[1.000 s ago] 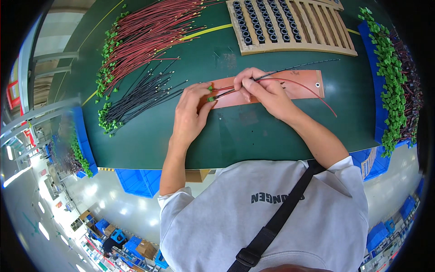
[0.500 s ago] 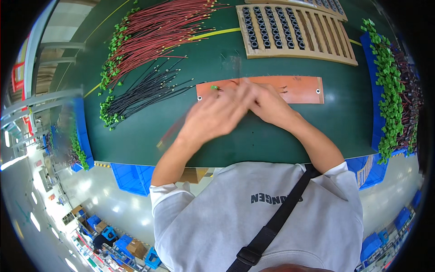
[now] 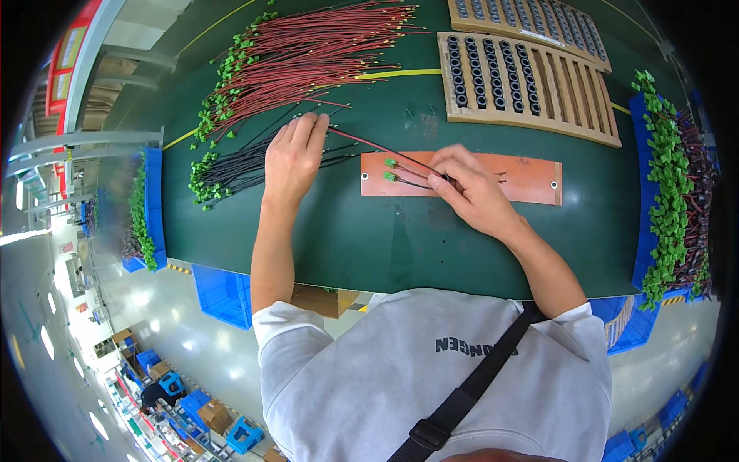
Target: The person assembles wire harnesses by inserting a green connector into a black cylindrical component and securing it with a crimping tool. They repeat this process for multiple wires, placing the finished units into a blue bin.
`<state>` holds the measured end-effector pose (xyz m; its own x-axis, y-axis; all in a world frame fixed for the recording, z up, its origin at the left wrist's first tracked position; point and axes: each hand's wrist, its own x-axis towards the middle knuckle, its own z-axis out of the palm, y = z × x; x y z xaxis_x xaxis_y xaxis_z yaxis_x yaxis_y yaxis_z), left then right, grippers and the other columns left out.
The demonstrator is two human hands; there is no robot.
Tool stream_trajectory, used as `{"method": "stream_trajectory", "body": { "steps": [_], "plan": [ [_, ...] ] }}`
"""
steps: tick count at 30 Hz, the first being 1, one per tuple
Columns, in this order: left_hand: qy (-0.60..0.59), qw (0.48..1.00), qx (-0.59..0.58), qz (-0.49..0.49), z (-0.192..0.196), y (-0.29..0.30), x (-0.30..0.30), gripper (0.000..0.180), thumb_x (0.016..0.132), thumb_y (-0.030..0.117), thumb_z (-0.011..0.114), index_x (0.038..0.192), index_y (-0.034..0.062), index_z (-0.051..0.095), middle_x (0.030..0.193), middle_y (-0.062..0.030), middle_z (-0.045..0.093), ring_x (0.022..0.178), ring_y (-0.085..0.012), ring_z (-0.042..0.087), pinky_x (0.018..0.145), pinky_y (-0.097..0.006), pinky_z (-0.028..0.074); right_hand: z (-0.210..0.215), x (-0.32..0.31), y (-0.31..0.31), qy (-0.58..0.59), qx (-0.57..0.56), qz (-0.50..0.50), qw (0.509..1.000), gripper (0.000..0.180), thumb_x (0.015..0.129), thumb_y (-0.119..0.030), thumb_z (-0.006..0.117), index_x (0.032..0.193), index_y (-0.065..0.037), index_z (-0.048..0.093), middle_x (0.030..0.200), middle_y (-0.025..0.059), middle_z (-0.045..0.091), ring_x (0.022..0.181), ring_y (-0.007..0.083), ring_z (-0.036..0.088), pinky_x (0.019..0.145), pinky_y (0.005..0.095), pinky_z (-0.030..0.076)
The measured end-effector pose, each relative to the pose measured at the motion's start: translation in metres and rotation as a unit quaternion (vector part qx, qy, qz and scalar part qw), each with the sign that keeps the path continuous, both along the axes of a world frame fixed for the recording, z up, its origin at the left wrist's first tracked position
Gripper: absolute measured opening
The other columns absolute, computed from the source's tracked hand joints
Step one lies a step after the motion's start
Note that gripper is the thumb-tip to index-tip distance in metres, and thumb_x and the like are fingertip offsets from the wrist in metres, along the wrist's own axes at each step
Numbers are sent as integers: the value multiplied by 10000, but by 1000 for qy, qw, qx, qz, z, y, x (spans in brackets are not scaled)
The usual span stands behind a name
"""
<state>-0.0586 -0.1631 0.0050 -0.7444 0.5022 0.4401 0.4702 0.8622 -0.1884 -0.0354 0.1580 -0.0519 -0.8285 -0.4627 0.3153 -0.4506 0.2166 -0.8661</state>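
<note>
Wires with green connectors [image 3: 390, 176], one red and one black, lie over the orange board [image 3: 523, 185], their lengths running rightward into the right hand [image 3: 479, 199]. Its fingers are closed narrowly on them, thumb against forefinger; the pinch point and the parts of the wires inside the hand are hidden. A thin dark and reddish strand [image 3: 377, 145] slants from those fingers up to the tips of the left hand [image 3: 294, 160]. The left fingers are bent and bunched, with the back of the hand toward the camera and the thumb out of sight, so I cannot tell whether they grip the strand or only touch it.

The left hand covers part of the black wire bundle [image 3: 250, 167], whose ends reappear to its right. Above, the red wires [image 3: 308, 48] overlap too densely to separate. On the desk [image 3: 346, 250], a slotted wooden rack [image 3: 531, 121] carries dark rings; the rack behind it [image 3: 531, 33] is cut off at the top. Far left, the green pieces beside the blue bin [image 3: 155, 204] are smeared by blur.
</note>
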Motion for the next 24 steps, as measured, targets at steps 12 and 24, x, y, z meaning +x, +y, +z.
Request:
{"method": "stream_trajectory", "body": {
  "steps": [12,24],
  "plan": [
    [-448,528,722,-11,-19,101,58,143,905,-126,695,989,-28,634,1010,-154,728,874,-250,759,808,-353,643,17,-16,0,-458,-187,16,869,246,1058,-249,645,1052,-9,593,743,20,597,570,51,522,460,220,386],
    [-377,533,757,-24,-26,113,58,141,926,-135,666,1009,-29,623,1051,-171,725,946,-267,757,890,-373,636,14,-18,2,-452,-214,23,866,290,1042,-279,673,1046,2,603,758,38,631,581,60,572,474,220,443]
  ]
}}
